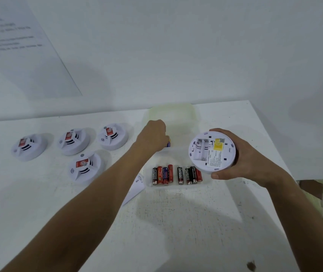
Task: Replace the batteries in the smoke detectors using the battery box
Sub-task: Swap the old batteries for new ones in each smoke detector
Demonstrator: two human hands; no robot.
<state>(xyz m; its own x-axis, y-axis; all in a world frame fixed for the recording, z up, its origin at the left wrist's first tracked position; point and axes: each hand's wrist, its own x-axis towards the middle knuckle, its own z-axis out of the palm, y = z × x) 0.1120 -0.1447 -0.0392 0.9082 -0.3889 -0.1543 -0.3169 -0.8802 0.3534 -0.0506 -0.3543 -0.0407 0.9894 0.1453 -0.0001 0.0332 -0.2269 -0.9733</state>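
Observation:
My right hand (241,158) grips a white smoke detector (211,152) turned back side up, its battery bay open and empty, with a yellow label beside it. My left hand (152,136) reaches into a clear plastic battery box (188,124); its fingers curl over a small battery (169,143) of which only an end shows. Several red, black and blue batteries (176,175) lie in a row on the table in front of the box.
Several white smoke detectors (74,141) with red labels sit face up at the left of the white table (176,222). A white folded paper (135,187) lies beside my left forearm. The table's right edge drops off near my right wrist.

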